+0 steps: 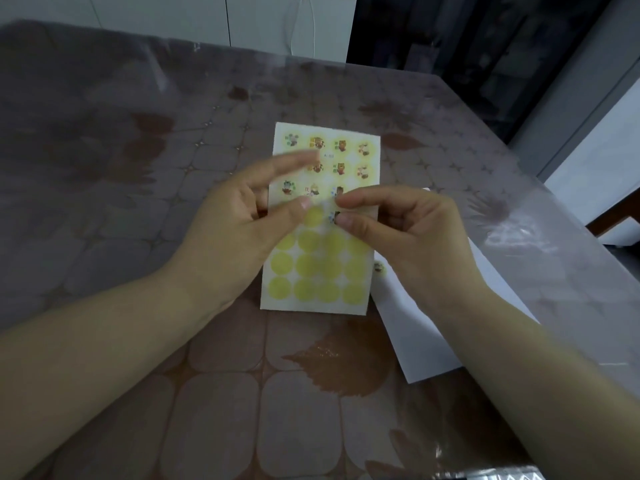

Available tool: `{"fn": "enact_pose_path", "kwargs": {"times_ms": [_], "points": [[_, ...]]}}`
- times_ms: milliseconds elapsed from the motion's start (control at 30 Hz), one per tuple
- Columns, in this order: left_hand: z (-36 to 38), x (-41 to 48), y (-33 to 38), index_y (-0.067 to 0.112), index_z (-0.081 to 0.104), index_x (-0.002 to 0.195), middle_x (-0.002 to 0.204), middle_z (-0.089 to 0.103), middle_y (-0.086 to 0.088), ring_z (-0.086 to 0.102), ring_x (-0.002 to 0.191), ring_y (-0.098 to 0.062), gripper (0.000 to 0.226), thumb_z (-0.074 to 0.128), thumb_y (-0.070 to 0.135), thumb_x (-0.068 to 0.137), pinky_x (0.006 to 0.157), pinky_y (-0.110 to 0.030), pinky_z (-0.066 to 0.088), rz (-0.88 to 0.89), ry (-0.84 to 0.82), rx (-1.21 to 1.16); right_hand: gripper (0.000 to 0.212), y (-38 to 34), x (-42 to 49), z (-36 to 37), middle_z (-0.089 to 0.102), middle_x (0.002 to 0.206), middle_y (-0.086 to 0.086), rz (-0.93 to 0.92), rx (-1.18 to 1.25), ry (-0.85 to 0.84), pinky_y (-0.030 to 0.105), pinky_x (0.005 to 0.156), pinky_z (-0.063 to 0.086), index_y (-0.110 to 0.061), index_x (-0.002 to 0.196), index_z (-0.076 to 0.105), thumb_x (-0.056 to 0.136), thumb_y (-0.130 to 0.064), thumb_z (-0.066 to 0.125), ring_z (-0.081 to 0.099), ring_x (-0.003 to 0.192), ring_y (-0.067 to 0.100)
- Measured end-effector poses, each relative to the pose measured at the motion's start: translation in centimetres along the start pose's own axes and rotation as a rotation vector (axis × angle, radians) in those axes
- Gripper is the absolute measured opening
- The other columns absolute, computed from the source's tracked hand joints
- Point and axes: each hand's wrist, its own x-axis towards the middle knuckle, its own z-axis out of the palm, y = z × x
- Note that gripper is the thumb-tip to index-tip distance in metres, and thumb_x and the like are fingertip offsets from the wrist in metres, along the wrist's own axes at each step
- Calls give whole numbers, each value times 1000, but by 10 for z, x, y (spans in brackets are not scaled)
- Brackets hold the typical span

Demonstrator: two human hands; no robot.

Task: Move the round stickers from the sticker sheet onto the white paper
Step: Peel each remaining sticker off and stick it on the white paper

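Nothing on my feed is sharp enough to read.

The only print I can find is on the pale yellow rectangular sticker sheet [320, 258] in the middle of the frame. A tiny dark code sits between its first and second rows, upper centre, too blurred for me to read. Small coloured characters stand beside the figures on the round cartoon stickers [341, 146], likewise too small to make out.

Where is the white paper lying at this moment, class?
In the head view, the white paper lies on the table just right of the sticker sheet, partly hidden under the right hand and its forearm.
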Motion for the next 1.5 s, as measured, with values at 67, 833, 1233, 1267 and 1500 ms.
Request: {"fn": "enact_pose_path", "kwargs": {"times_ms": [67,833,1233,1267,1500], "points": [[1,-1,2,24,72,100,93,75,-1,71,92,-19,22,70,15,80,80,-30,57,14,6,30,14,0,-2,1,72,84,10,-47,11,11,55,74,54,-28,79,75,70,-17,76,64,83,43],[5,0,-3,24,69,88,95,70,1,66,98,-19,10,67,18,80,91,-38,53,43,-11,75,20,7,-1,4,65,82,-13,-272,-257,81,8,69,40,-27,90,68,75,-14,74,53,71,-3],[6,-3,2,35,52,103,101,54,32,54,105,-1,28,62,16,85,94,-31,47,292,18,325,21,4,-1,6,44,122,-11,-199,-257,125,10,88,38,-42,81,68,71,-27,78,48,108,7],[6,-3,2,35,53,103,102,55,32,54,106,-2,28,62,16,85,95,-32,48,286,14,316,21,4,-1,5,44,121,-12,-205,-264,125,11,89,39,-42,80,68,70,-26,78,48,108,8],[5,-2,-2,30,57,109,115,60,12,55,117,-21,28,63,17,85,98,-50,45,211,-19,208,20,6,-1,6,47,112,-18,-303,-390,191,30,96,39,-47,81,64,71,-34,76,46,111,10]]}}
